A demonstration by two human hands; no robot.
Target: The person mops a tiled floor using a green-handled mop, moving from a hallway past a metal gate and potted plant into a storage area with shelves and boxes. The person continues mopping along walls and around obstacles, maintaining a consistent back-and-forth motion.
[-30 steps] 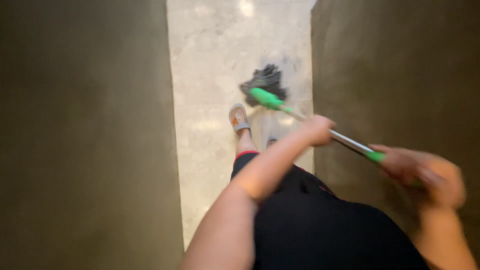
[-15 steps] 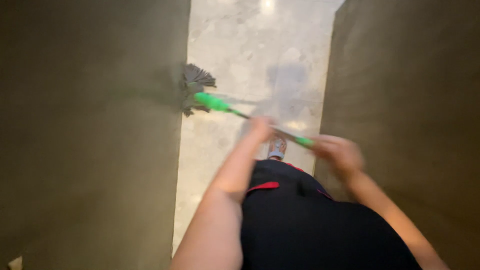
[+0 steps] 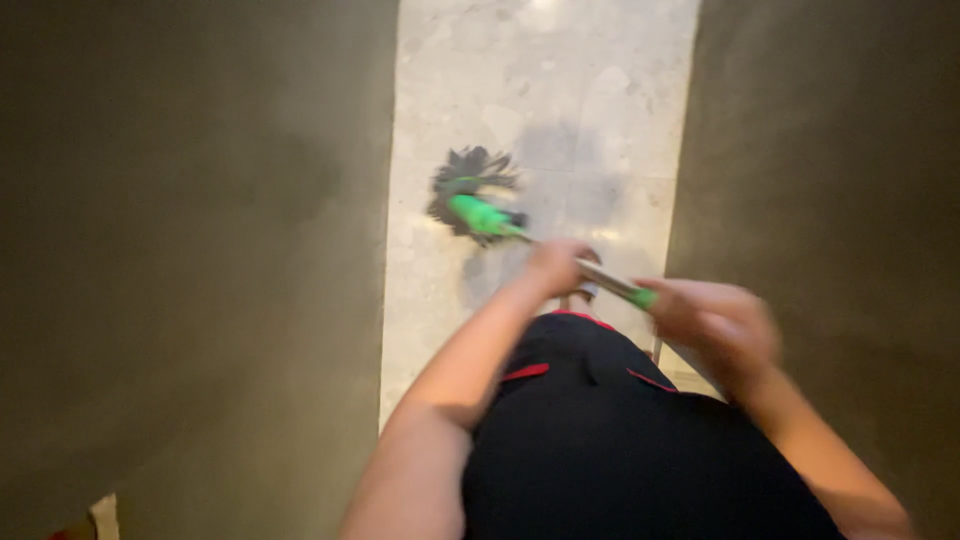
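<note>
Swung back toward the middle of the pale strip since half a second ago: broom head (image 3: 470, 195), earlier pressed against the edge of the dark wall on the left, now lying on the speckled stone floor (image 3: 610, 70) clear of that wall. Shifted too: both hands, now lower and further right in the view than before.

Dark, splayed bristles at the far end, fanned out over the floor, with a bright green collar (image 3: 478, 215) just behind them. Thin grey handle (image 3: 600, 275) running from that collar down and to the right, ending in a second short green band near the right hand.

Left hand (image 3: 555, 265) closed around the handle partway along, nearer the bristles, forearm stretching up from the bottom of the view. Right hand (image 3: 715, 320) blurred by motion, wrapped about the upper end of the handle just past the green band; fingers too smeared to tell apart, yet clenched on the shaft by the look of it.

Below the hands, a black garment with thin red trim (image 3: 610, 440) filling the lower middle of the view. A small pale shape, perhaps a shoe, just showing beneath the handle between the hands, too blurred to be sure.

Flanking the pale floor, two tall dark olive-grey surfaces: left wall (image 3: 190, 260) and right wall (image 3: 840, 180), both plain. Faint grey shadow on the floor just right of the bristles.
</note>
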